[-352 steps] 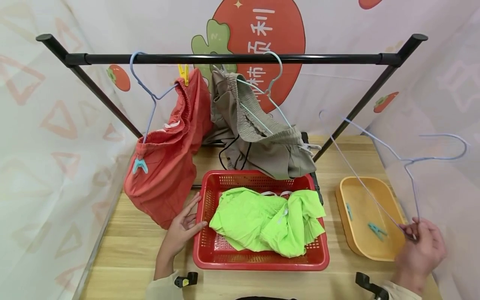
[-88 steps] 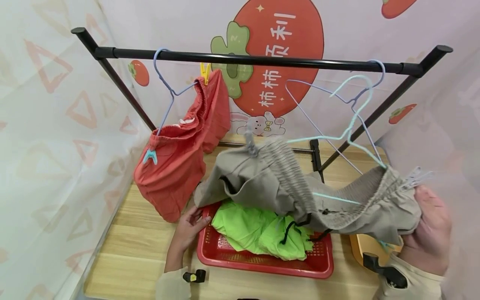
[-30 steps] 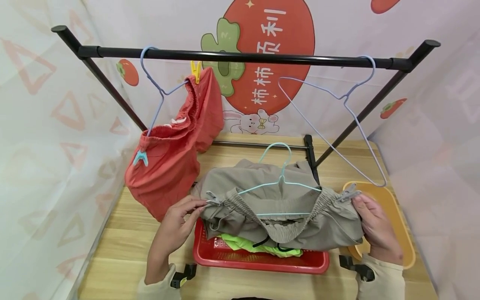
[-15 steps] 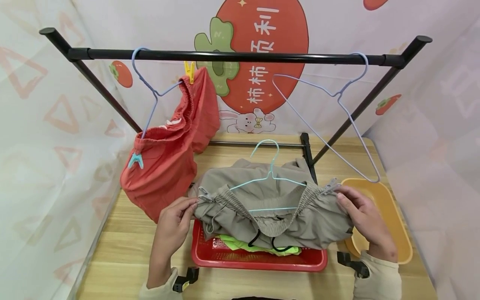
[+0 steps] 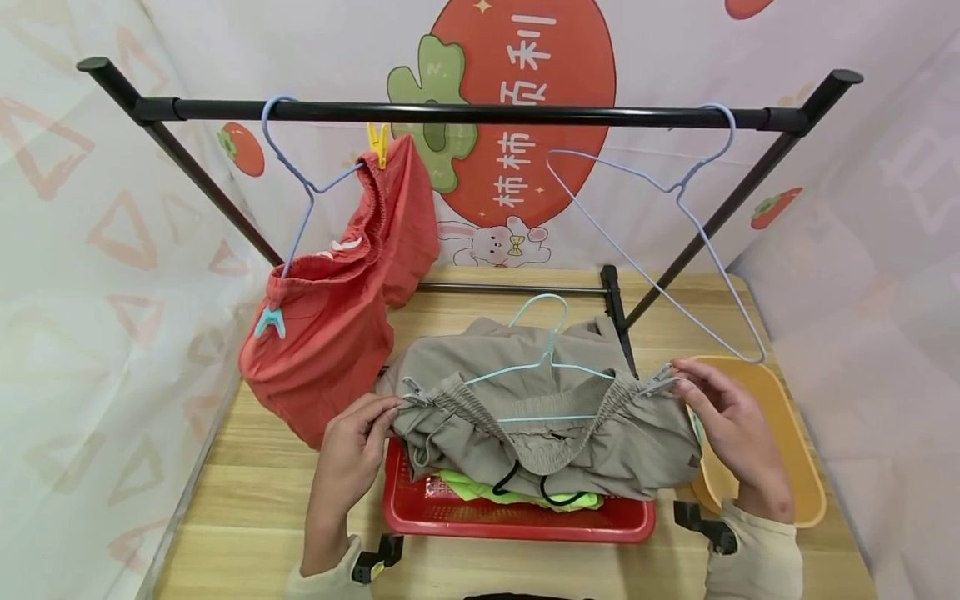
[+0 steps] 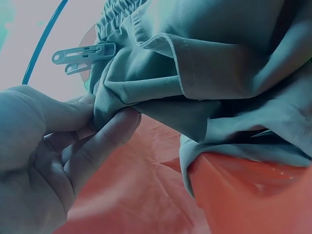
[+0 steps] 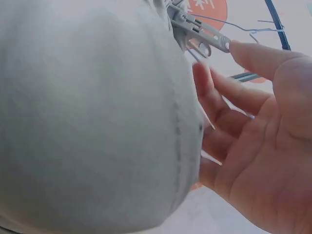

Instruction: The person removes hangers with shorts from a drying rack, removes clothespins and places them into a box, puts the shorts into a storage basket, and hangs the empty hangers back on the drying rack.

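Gray pants [image 5: 547, 457] have left the bar [image 5: 480, 114], wooden table [image 5: 232, 500] below, printed backdrop [image 5: 660, 50] behind.

Bright head view, dim teal left-wrist view

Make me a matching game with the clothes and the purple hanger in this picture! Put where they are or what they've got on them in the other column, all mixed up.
Things:
1. red garment
2. gray garment
3. lime-green cloth
4. purple hanger

Clues:
A. partly showing in the red basket
B. on the black bar with no clothes on it
C. has a yellow clothespin on it
D. has a turquoise hanger in its waistband

Right pairs: 1-C, 2-D, 3-A, 4-B
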{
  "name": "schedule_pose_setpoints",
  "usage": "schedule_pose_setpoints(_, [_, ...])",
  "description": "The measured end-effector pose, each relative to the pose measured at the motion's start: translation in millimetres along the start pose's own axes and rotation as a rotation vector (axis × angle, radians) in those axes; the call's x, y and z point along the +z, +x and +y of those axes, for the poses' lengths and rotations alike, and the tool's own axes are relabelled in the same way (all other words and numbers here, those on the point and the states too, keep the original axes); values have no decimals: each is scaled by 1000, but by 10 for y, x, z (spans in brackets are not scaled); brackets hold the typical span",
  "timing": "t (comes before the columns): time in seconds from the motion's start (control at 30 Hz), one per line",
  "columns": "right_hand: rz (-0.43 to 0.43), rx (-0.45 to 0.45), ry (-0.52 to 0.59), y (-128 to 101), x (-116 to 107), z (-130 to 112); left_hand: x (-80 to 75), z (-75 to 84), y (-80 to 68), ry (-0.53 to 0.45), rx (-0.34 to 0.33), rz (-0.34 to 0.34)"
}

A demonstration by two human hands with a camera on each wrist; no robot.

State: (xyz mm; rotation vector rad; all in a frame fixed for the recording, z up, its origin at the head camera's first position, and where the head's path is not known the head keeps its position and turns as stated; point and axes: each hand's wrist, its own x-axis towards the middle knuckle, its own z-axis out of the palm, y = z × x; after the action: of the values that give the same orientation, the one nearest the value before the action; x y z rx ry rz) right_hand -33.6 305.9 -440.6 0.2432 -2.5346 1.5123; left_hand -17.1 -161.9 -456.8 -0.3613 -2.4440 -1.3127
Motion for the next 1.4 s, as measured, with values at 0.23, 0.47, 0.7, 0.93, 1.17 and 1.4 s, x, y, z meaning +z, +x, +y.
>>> schedule_pose_setpoints(0.23, [-5,-25,-6,-7,10,38,10,-20,-12,2,-5,-2])
schedule_pose_setpoints(0.47, [94,-19,328,-11,33,40,45,-64,-4,-18,-50,-45])
schedule_pose_setpoints(0.7, [183,18,362,-14,70,9,54,-93,-17,-31,-92,-64])
schedule_pose_setpoints(0.93, [225,4,517,-24,175,34,10,-106,-19,-30,-80,-85])
schedule_pose_setpoints(1.17, [268,28,599,-47,182,23,5,-135,-24,-14,-41,-78])
schedule_pose_setpoints(1.4, [345,66,634,-46,156,25,8,-145,-31,-16,-20,-72])
